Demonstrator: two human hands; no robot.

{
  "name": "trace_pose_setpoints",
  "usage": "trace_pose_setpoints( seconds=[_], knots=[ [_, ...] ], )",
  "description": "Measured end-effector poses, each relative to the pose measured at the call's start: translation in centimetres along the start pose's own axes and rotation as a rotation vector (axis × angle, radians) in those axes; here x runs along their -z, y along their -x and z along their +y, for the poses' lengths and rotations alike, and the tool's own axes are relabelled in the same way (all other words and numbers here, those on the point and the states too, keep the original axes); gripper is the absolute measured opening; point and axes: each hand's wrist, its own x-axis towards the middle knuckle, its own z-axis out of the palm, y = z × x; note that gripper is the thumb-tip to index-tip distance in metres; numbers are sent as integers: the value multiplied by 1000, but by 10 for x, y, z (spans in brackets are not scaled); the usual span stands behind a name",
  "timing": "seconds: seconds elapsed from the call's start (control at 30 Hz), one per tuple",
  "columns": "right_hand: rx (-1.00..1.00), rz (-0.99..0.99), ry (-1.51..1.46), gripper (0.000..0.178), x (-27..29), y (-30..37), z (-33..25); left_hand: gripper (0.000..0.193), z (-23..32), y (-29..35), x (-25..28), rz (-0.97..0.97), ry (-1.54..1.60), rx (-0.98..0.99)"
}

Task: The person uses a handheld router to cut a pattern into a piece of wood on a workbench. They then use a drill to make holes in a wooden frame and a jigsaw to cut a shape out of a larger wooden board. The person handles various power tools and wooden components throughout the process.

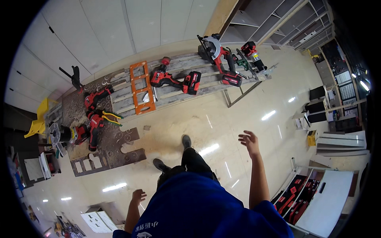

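My right hand [249, 143] is held out over the floor with its fingers apart and nothing in it. Lower down at my left side, my left hand [139, 196] hangs empty, fingers loosely apart. Neither hand touches anything. Ahead on a slatted bench [123, 95] lie a red and black cordless power tool [170, 79], a circular saw [217, 55] and an orange template frame [139, 86]. On the brown board at its left are red and black power tools [95, 125] and pliers with yellow handles [112, 116].
The brown cut-out board [115, 156] juts past the bench's near side. A yellow chair [38, 123] stands at the far left. White panels [107, 23] line the back. To the right are a rack with red and black cases [293, 196] and a yellow box [312, 138].
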Motion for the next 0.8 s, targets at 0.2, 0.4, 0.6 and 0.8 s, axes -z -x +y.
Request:
trace_pose_setpoints(
  seconds=[0.2, 0.4, 0.6, 0.8],
  knots=[
    [298, -9, -14, 28, 9, -179, -57, 46, 112, 69, -121, 52, -72, -140],
    [625, -125, 68, 38, 17, -437, -87, 34, 55, 25, -199, 20, 170, -251],
    [235, -451, 3, 44, -43, -512, -143, 39, 55, 88, -335, 278, 105, -120],
    [-142, -657, -218, 23, -70, -512, -171, 29, 4, 91, -398, 347, 373, -113]
  ],
)
